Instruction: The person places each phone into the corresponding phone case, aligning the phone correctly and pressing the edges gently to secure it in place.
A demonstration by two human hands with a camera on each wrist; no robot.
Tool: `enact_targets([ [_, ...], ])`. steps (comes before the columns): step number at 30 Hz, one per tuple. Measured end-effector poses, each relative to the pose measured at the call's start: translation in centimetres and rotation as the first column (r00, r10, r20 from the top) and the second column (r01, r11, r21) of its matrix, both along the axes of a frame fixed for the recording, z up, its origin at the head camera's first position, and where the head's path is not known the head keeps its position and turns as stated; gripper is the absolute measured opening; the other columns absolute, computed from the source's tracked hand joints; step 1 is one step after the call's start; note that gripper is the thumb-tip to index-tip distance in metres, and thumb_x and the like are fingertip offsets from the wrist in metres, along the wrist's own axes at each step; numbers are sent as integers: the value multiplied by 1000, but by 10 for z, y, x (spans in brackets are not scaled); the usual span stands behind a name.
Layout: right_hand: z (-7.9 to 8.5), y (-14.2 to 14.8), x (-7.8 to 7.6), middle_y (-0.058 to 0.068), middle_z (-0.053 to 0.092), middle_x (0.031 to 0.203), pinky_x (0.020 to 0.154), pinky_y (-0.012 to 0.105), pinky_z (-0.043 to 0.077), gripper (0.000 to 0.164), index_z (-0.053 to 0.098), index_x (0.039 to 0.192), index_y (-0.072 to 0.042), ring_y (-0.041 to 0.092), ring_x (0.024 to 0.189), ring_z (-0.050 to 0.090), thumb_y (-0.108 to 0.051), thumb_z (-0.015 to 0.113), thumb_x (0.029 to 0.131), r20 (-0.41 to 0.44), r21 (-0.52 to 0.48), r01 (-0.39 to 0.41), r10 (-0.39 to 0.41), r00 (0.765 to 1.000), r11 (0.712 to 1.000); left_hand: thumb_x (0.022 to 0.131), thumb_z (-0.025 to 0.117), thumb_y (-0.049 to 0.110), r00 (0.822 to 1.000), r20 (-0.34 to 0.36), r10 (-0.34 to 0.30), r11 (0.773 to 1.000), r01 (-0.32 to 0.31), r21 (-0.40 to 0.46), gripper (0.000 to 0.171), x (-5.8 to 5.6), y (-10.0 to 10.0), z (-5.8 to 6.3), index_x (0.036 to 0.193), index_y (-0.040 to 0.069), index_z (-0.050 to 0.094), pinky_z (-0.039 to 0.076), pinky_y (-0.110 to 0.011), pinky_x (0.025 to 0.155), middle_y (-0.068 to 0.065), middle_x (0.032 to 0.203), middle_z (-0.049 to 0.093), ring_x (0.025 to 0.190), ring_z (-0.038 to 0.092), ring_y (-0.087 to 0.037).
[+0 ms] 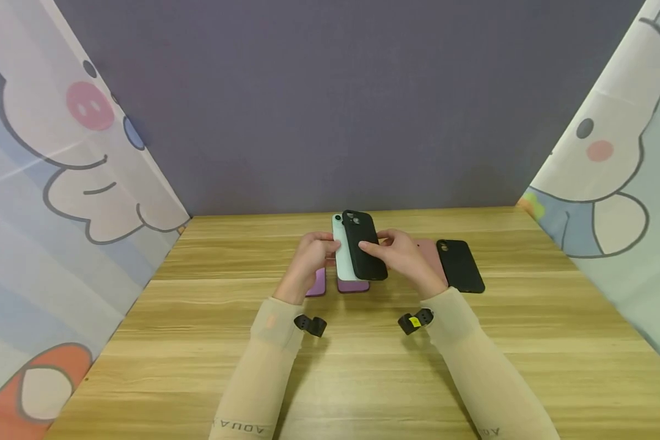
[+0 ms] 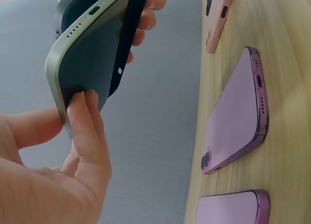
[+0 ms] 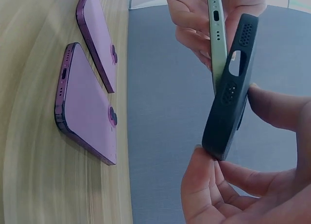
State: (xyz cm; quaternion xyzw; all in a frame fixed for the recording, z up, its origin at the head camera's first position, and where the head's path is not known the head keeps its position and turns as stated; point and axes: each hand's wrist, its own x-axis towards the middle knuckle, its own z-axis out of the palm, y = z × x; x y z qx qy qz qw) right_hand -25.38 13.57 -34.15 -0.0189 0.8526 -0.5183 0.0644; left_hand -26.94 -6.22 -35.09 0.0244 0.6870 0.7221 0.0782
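A mint-green phone (image 1: 343, 264) is pinched at its left edge by my left hand (image 1: 311, 255). In the left wrist view, the thumb is on one face of the phone (image 2: 85, 61) and fingers touch its dark screen. My right hand (image 1: 404, 252) grips a black phone case (image 1: 367, 247), thumb across its back. The case overlaps the phone's right side in the head view. From the right wrist, the case's bottom edge (image 3: 232, 85) shows a port cutout and speaker holes, tilted against the phone (image 3: 218, 44). The phone is not inside the case.
Two purple phones (image 1: 354, 286) (image 3: 87, 95) lie on the wooden table (image 1: 198, 342) below the hands. To the right lie a pink phone or case (image 1: 430, 252) and another black phone case (image 1: 462, 266). A grey panel (image 1: 341, 110) stands at the back, with cartoon-printed cloth at both sides.
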Motion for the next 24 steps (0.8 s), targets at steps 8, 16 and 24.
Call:
enact_targets([
  [8,0,0,1,15,54,112,77,39,52,71,44,137,-5,25,89,58,-46,69,84,-6,-13,13,-13,1000,1000,90,57,5,1000,19,-23,1000,23,-6,26,0,0,-1,112,-7,52,52,-30,69,-8,86,60,73,60,-15],
  [16,1,-1,-3,15,57,113,82,42,51,64,42,136,-8,27,95,60,-37,70,86,55,-159,2,7,998,987,91,57,6,1000,7,-25,1000,25,4,28,-1,-2,1,116,-8,51,51,-34,74,-9,90,61,75,62,-17],
  [24,-1,0,-3,16,61,114,82,42,50,64,38,137,-9,26,96,63,-31,71,87,88,-240,-4,26,996,971,91,56,5,999,8,-31,1000,31,-5,30,0,-2,0,118,-8,51,52,-37,77,-11,93,62,76,62,-17],
])
